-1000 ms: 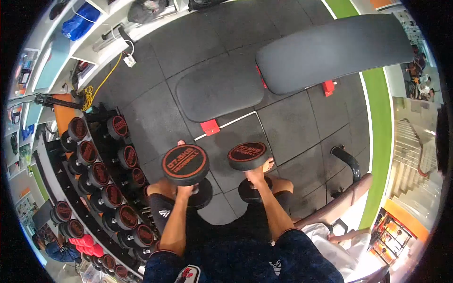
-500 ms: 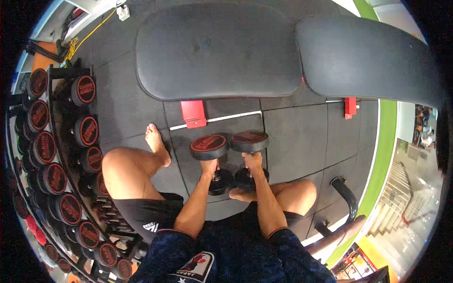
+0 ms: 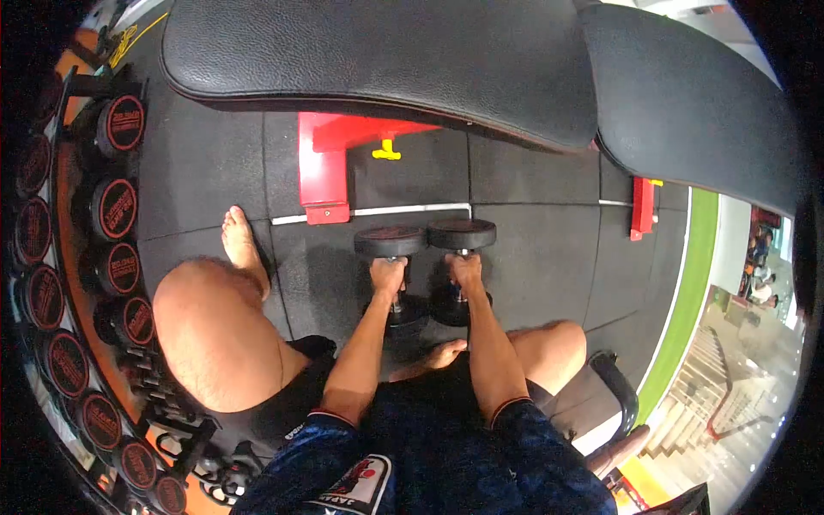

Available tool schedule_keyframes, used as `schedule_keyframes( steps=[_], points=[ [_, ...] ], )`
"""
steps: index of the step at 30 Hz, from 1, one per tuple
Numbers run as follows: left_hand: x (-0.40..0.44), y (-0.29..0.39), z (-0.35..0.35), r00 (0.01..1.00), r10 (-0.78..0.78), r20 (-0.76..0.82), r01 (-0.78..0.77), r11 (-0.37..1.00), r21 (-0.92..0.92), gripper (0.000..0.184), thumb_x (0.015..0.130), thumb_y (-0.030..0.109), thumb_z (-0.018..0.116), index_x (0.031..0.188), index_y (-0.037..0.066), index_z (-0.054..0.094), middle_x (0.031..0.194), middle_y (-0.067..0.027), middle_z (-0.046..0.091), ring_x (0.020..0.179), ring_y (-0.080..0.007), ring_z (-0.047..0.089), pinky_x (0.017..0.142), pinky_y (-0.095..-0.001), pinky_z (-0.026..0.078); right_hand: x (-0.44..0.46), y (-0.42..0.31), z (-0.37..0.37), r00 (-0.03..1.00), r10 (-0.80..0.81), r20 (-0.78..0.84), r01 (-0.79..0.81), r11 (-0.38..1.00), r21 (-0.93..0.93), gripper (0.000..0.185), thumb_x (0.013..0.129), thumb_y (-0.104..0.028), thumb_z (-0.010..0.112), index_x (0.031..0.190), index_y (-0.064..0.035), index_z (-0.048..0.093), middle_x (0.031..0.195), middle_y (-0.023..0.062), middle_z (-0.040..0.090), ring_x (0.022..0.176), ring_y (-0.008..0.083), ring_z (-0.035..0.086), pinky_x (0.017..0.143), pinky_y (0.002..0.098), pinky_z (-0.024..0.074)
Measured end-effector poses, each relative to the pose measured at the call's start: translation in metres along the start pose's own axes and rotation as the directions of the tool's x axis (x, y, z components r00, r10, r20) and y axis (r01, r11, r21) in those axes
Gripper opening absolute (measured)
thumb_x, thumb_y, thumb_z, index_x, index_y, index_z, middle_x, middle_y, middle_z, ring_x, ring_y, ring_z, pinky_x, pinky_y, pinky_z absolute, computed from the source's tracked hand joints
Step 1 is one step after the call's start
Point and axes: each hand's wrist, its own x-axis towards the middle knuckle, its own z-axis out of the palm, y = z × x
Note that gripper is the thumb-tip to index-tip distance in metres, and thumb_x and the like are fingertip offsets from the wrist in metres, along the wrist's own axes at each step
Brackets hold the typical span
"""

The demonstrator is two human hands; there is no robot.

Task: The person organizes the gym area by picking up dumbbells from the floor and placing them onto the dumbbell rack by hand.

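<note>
My left hand [image 3: 390,274] is wrapped round the handle of one black dumbbell [image 3: 390,243], close to its far end. The matching right dumbbell [image 3: 462,236] has my right hand [image 3: 464,269] closed on its handle. Both lie side by side, lengthwise ahead of me between my legs, with a narrow gap between their far heads. Their near heads sit partly behind my wrists. Whether they touch the floor I cannot tell. Beyond them stands a black padded bench [image 3: 378,56] on a red frame [image 3: 324,172].
On the left runs a rack of dumbbells [image 3: 116,209] with red-marked ends. My bare left foot [image 3: 241,240] rests on the black rubber floor tiles [image 3: 532,253]. A curved black bar [image 3: 620,390] is at the right, near a green strip [image 3: 678,318] and some stairs [image 3: 695,369].
My view has shifted lower, so the bench looks larger and more of its red frame shows. The dumbbells' far heads appear more from the side. Both hands have kept their grip.
</note>
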Motion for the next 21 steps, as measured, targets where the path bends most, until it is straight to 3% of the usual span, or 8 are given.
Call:
schedule_keyframes(
  steps=[4, 8, 11, 14, 16, 17, 20, 21],
  points=[
    [-0.005, 0.01, 0.011, 0.986, 0.082, -0.144, -0.086, 0.996, -0.023, 0.022, 0.073, 0.008, 0.065, 0.057, -0.002, 0.055, 0.052, -0.008, 0.054, 0.037, -0.0179, 0.049, 0.032, -0.0352, 0.036, -0.003, -0.02, -0.005, 0.996, 0.083, 0.012, -0.082, 0.994, -0.079, 0.023, 0.077, -0.016, 0.065, 0.061, 0.0002, 0.061, 0.049, 0.0058, 0.055, 0.04, 0.0178, 0.051, 0.04, 0.0344, 0.0414],
    [0.004, 0.003, 0.011, 0.997, -0.009, -0.07, -0.001, 0.991, -0.133, 0.014, 0.074, 0.004, 0.063, 0.064, -0.003, 0.054, 0.054, -0.0072, 0.053, 0.035, -0.0185, 0.046, 0.032, -0.0346, 0.035, 0.0, -0.015, -0.003, 0.996, 0.082, 0.044, -0.082, 0.997, -0.006, 0.027, 0.077, -0.02, 0.068, 0.062, 0.0024, 0.06, 0.048, 0.0084, 0.054, 0.041, 0.0177, 0.053, 0.045, 0.0361, 0.0457],
    [-0.006, 0.017, 0.013, 0.993, 0.011, -0.118, -0.026, 0.992, -0.127, 0.008, 0.077, 0.0, 0.059, 0.073, -0.003, 0.054, 0.055, -0.0066, 0.052, 0.035, -0.0185, 0.046, 0.032, -0.0341, 0.034, -0.01, -0.03, -0.007, 0.997, 0.077, 0.022, -0.073, 0.986, -0.149, 0.028, 0.078, -0.021, 0.066, 0.069, 0.0047, 0.062, 0.053, 0.0108, 0.058, 0.041, 0.0189, 0.055, 0.046, 0.0362, 0.0476],
    [-0.001, 0.01, 0.015, 0.989, 0.0, -0.146, -0.011, 0.997, -0.071, 0.008, 0.077, 0.003, 0.06, 0.082, -0.002, 0.058, 0.061, -0.009, 0.057, 0.037, -0.0184, 0.048, 0.033, -0.0338, 0.035, 0.003, -0.006, 0.0, 0.994, 0.109, -0.027, -0.112, 0.982, -0.154, 0.03, 0.079, -0.024, 0.065, 0.082, 0.0053, 0.063, 0.068, 0.0183, 0.065, 0.056, 0.0296, 0.064, 0.057, 0.0395, 0.052],
    [0.003, 0.011, 0.014, 0.99, -0.051, -0.131, 0.054, 0.998, 0.026, 0.01, 0.077, 0.004, 0.061, 0.086, -0.001, 0.06, 0.063, -0.01, 0.058, 0.037, -0.0178, 0.048, 0.032, -0.0335, 0.035, -0.008, -0.014, -0.009, 0.988, -0.146, -0.056, 0.117, 0.927, -0.357, 0.033, 0.079, -0.026, 0.066, 0.092, 0.0041, 0.061, 0.081, 0.0229, 0.066, 0.073, 0.0376, 0.065, 0.068, 0.0417, 0.0518],
    [0.003, 0.012, 0.011, 0.992, -0.07, -0.102, 0.076, 0.995, 0.062, 0.022, 0.075, 0.012, 0.068, 0.091, -0.002, 0.061, 0.071, -0.0123, 0.062, 0.046, -0.0233, 0.055, 0.04, -0.0363, 0.043, -0.02, -0.017, -0.013, 0.963, -0.265, -0.048, 0.214, 0.862, -0.46, 0.036, 0.078, -0.027, 0.066, 0.097, 0.0034, 0.06, 0.087, 0.0252, 0.066, 0.081, 0.0416, 0.065, 0.074, 0.0428, 0.0516],
    [-0.002, 0.009, -0.016, 0.981, 0.144, 0.129, -0.185, 0.887, 0.423, 0.065, 0.071, 0.032, 0.075, 0.12, -0.004, 0.053, 0.112, -0.0262, 0.06, 0.093, -0.0332, 0.063, 0.078, -0.0427, 0.05, -0.075, -0.05, -0.024, 0.943, -0.311, -0.116, 0.258, 0.907, -0.331, 0.042, 0.077, -0.03, 0.067, 0.105, 0.0007, 0.059, 0.099, 0.0275, 0.063, 0.098, 0.0461, 0.059, 0.085, 0.0449, 0.0478],
    [-0.018, 0.015, -0.022, 0.986, 0.166, 0.021, -0.16, 0.893, 0.42, 0.082, 0.066, 0.037, 0.079, 0.126, -0.006, 0.043, 0.124, -0.0277, 0.051, 0.112, -0.0381, 0.052, 0.093, -0.0429, 0.042, -0.096, -0.064, -0.027, 0.956, -0.27, -0.119, 0.222, 0.923, -0.315, 0.044, 0.077, -0.028, 0.067, 0.108, 0.0005, 0.058, 0.099, 0.0263, 0.064, 0.097, 0.0446, 0.06, 0.085, 0.044, 0.0482]
  ],
)
